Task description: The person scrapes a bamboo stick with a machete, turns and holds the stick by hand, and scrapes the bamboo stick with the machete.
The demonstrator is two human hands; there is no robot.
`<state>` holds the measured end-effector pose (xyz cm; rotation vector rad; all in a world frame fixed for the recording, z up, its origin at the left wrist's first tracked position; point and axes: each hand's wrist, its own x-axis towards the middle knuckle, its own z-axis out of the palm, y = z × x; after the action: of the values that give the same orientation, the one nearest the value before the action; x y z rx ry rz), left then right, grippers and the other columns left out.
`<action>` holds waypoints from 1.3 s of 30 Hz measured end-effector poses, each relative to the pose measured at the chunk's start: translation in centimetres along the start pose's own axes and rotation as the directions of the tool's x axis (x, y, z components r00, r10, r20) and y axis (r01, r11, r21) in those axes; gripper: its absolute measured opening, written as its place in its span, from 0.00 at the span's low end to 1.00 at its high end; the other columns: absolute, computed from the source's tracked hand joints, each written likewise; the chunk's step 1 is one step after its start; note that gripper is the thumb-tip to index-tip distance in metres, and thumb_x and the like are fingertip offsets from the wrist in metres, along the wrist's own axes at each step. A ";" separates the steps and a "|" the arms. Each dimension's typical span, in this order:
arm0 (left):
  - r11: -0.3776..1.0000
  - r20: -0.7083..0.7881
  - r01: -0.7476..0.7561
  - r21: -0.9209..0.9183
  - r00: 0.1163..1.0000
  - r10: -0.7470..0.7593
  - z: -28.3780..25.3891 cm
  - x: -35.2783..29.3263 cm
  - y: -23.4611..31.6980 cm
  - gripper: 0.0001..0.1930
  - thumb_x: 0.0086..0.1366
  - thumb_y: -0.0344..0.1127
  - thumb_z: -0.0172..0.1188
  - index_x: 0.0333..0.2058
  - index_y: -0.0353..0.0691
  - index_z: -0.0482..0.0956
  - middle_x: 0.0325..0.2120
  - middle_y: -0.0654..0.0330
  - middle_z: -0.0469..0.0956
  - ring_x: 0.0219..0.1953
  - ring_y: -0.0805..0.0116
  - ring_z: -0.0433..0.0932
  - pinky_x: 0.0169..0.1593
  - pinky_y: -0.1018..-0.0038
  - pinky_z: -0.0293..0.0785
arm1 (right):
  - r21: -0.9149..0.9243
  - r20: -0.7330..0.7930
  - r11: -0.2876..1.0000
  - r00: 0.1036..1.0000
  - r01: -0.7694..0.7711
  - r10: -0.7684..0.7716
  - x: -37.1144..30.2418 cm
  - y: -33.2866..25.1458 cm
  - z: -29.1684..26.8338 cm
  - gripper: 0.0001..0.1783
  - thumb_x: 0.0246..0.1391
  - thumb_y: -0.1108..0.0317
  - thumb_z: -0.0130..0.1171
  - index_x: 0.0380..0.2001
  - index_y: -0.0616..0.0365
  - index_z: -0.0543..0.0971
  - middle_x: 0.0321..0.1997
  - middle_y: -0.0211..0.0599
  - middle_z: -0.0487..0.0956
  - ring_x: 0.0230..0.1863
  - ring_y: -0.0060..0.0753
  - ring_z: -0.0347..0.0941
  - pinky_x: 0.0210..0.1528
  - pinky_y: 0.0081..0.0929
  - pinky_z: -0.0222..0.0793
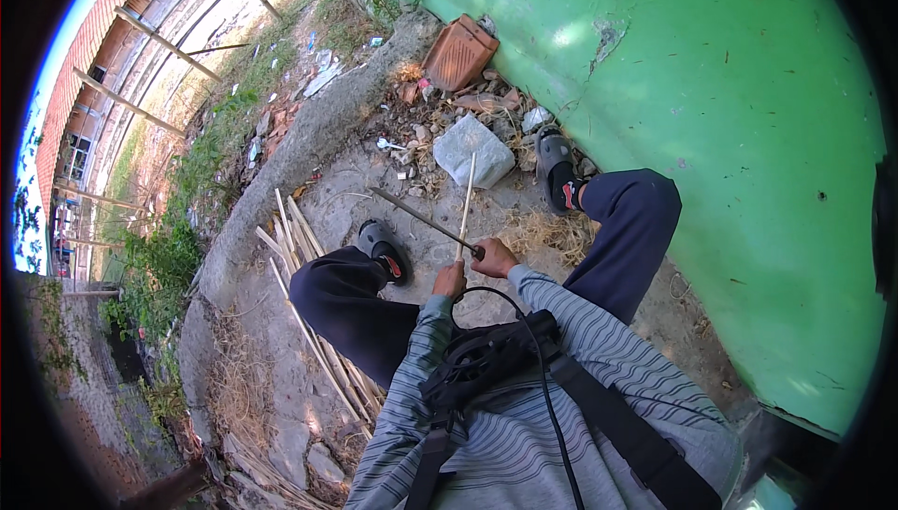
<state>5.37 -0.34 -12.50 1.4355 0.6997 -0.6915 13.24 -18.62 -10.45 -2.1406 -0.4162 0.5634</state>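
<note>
The step looks like shaving a pale stick (465, 206) with a long dark blade (421, 217). The left hand (450, 278) has its fingers wrapped round the stick's near end; the right hand (494, 258) has its fingers tight on the blade's handle. The stick points at a white block (473, 151) near the far edge of the ground (346, 183). The next move needs care. I can't tell if the orange clay thing (461, 52) holds anything.
</note>
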 end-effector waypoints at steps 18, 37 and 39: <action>0.657 -0.230 -0.118 0.745 0.879 0.419 3.7 -5.0 3.0 0.27 0.75 0.49 0.47 0.36 0.27 0.83 0.35 0.28 0.80 0.44 0.27 0.80 0.52 0.42 0.74 | -0.142 0.024 0.975 0.984 -0.170 0.175 -0.7 -1.2 -2.3 0.13 0.43 0.58 0.67 0.31 0.53 0.84 0.35 0.49 0.85 0.41 0.57 0.83 0.47 0.49 0.79; 0.674 -0.236 -0.097 0.732 0.893 0.384 3.5 -5.4 2.9 0.27 0.75 0.49 0.48 0.37 0.27 0.84 0.35 0.30 0.81 0.43 0.28 0.80 0.52 0.42 0.74 | -0.144 -0.006 0.983 0.993 -0.117 0.118 -0.8 -1.2 -1.7 0.14 0.42 0.59 0.66 0.34 0.52 0.84 0.35 0.49 0.85 0.41 0.58 0.82 0.47 0.50 0.79; 0.678 -0.251 -0.096 0.729 0.883 0.396 3.7 -5.4 2.8 0.27 0.75 0.49 0.48 0.38 0.28 0.85 0.35 0.30 0.81 0.44 0.29 0.80 0.52 0.43 0.74 | -0.130 -0.013 0.982 0.991 -0.134 0.133 -0.8 -1.0 -1.9 0.13 0.42 0.59 0.66 0.33 0.51 0.84 0.35 0.48 0.85 0.40 0.59 0.82 0.46 0.51 0.79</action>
<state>4.25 -4.00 -6.46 2.3909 0.5297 -0.4564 13.46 -19.68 -8.39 -2.3077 -0.3155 0.6215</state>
